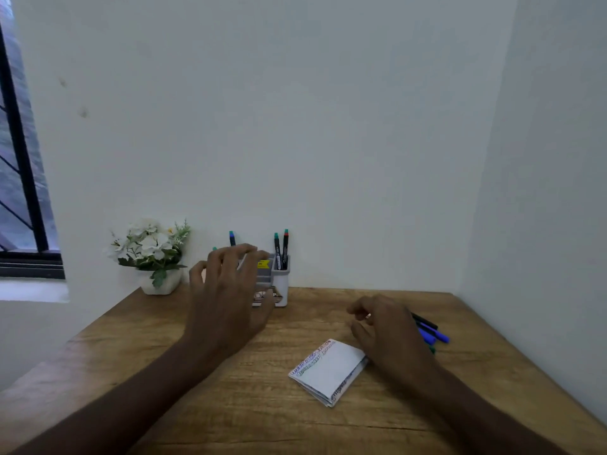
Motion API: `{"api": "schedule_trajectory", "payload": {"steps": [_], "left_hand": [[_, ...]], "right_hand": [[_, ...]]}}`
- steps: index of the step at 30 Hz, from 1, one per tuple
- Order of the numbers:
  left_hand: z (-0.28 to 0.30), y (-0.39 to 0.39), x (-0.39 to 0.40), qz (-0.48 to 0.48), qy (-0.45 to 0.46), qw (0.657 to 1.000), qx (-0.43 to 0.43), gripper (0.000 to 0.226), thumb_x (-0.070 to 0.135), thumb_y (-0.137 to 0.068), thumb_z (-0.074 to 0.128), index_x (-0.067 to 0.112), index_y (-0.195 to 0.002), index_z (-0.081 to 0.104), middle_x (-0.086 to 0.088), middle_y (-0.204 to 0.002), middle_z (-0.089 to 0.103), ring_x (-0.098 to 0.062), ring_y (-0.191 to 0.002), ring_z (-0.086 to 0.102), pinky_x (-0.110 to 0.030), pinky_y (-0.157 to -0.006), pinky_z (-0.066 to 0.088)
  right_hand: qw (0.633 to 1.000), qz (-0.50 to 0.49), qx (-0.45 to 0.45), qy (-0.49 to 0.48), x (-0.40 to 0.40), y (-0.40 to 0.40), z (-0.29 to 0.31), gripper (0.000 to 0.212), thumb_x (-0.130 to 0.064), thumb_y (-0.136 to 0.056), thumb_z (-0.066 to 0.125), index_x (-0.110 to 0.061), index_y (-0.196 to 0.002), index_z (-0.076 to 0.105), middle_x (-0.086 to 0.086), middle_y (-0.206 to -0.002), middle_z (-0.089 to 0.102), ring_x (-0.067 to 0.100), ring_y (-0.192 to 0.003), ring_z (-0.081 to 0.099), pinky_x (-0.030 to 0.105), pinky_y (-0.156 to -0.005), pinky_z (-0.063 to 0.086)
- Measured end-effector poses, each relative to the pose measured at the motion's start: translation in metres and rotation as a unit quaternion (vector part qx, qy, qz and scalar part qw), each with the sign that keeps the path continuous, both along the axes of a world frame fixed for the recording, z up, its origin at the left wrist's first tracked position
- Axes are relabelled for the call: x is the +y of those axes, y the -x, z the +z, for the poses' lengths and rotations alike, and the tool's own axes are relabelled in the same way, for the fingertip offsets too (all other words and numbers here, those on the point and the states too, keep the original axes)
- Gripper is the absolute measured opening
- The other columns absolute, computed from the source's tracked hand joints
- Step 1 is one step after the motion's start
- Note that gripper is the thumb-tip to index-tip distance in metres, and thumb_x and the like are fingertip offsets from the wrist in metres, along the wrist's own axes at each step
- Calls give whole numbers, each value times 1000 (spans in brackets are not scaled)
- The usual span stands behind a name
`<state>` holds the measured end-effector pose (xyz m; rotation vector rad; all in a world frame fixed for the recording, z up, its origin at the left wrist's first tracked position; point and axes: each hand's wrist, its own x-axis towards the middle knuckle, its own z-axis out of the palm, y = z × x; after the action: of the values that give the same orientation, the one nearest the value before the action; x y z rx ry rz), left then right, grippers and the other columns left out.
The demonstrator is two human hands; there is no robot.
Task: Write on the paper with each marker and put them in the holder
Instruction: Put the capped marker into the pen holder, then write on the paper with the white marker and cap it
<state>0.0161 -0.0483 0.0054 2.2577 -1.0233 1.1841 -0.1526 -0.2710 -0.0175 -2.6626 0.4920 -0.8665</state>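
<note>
Wood grain runs across the brown table (203,405) under your arms. Your left hand (226,300) hovers with fingers spread wide and holding nothing, in front of the grey-and-white plastic holder (281,284) by the wall. Slim black markers (281,249) with green and red caps stand upright in its right compartment; another, blue-capped, pokes up behind your fingers. Your right hand (387,326) is loosely curled, empty, just beside the loose purple and black markers (433,333) lying flat. Between your arms lies the folded white paper (328,369), scribbled along its edges. A white pot of pale flowers (151,254) sits left.
</note>
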Motion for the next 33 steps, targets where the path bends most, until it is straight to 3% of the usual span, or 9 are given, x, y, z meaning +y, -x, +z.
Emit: {"api": "schedule_trajectory", "payload": {"steps": [5,10,16,21,23,25,28,31,33], "left_hand": [[-17,22,-3,-161,-64,972,157,37,65,-85,55,45,-116,57,22,-123,53,-4,-117,49,-40,-96,50],[-33,37,-8,-238,-194,927,215,57,91,-81,46,56,-125,54,38,-126,45,19,-113,36,-25,-91,39],[-36,30,-6,-236,-225,918,224,60,92,-78,45,62,-130,51,35,-128,47,8,-118,40,-34,-97,41],[-35,29,-6,-235,-228,916,230,62,92,-79,47,59,-131,53,33,-130,49,8,-118,41,-32,-97,42],[-36,28,-6,-241,-226,915,231,62,92,-79,48,57,-131,54,33,-130,50,8,-118,41,-30,-96,41],[-36,28,-5,-244,-223,913,238,62,90,-79,50,56,-131,55,32,-130,50,8,-117,41,-29,-95,41],[-35,29,-5,-245,-220,913,242,64,89,-80,53,53,-133,54,32,-131,50,8,-116,41,-30,-96,41],[-35,29,-6,-248,-195,913,259,70,88,-80,55,50,-138,48,32,-130,51,9,-114,45,-27,-95,42],[-35,28,-5,-264,-146,910,285,69,85,-82,57,48,-139,47,32,-127,54,10,-112,51,-27,-95,49]], "right_hand": [[996,-56,27,57,-3,3,10,15,-29,-99,65,-27,-111,72,-9,-107,70,7,-97,62,25,-84,53],[969,-166,139,116,-19,15,17,16,-30,-100,61,-21,-111,67,1,-111,64,18,-99,59,28,-70,42],[965,-155,190,91,-15,5,12,22,-16,-101,61,-17,-119,72,4,-116,70,17,-99,67,25,-75,48],[962,-137,206,114,-10,1,11,32,-14,-106,56,-18,-137,63,5,-124,66,13,-101,61,26,-90,52],[967,-143,168,125,-5,0,13,35,-12,-106,55,-20,-140,59,8,-126,59,14,-98,53,27,-90,50],[986,-121,56,103,-2,0,17,26,-16,-107,55,-16,-132,63,7,-118,56,15,-95,54,28,-85,52],[991,-10,-132,-34,15,4,23,9,-23,-107,56,-17,-111,61,-2,-95,63,10,-79,63,19,-69,50],[968,70,-148,-190,37,6,22,8,-29,-104,62,-21,-104,61,-7,-83,74,0,-79,72,13,-69,55],[951,92,-137,-261,43,4,16,8,-30,-99,69,-25,-104,66,-10,-88,79,3,-84,77,19,-73,61]]}}
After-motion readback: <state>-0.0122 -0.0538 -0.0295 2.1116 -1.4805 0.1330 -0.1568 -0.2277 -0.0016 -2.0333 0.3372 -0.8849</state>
